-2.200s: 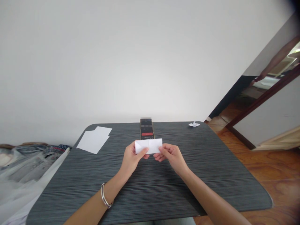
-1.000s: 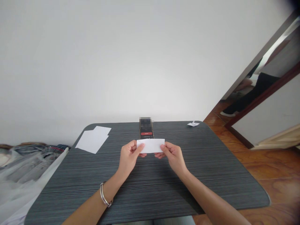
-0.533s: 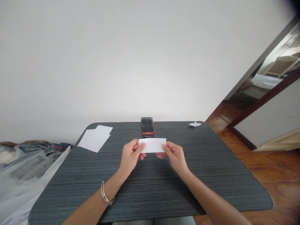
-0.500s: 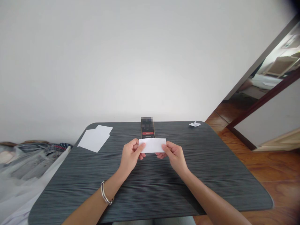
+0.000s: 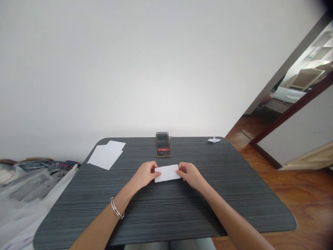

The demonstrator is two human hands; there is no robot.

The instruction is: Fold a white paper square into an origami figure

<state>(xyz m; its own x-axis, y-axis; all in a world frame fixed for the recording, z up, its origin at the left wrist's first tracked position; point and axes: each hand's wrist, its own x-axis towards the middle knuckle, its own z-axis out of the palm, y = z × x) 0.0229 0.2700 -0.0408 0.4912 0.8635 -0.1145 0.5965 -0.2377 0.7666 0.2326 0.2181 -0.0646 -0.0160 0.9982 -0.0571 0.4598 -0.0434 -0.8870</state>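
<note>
A folded strip of white paper (image 5: 168, 173) is stretched between my two hands, low over the dark table (image 5: 166, 211). My left hand (image 5: 146, 174) pinches its left end, thumb on the near face and fingers curled behind. At the other end, my right hand (image 5: 191, 175) grips the paper the same way. The strip tilts slightly, its right end higher. Whether it touches the tabletop I cannot tell. Just beyond it stands a phone (image 5: 163, 146) with a dark, partly blurred screen and a red bar.
Overlapping white paper sheets (image 5: 106, 156) lie at the table's back left. A small folded paper piece (image 5: 214, 140) sits at the back right. Clothes and plastic covering (image 5: 33, 187) are heaped left of the table. A white wall (image 5: 156, 69) rises behind it.
Both hands have come down and nearer with the paper strip, which now tilts up to the right. The phone's lower part, hidden before, shows now.
</note>
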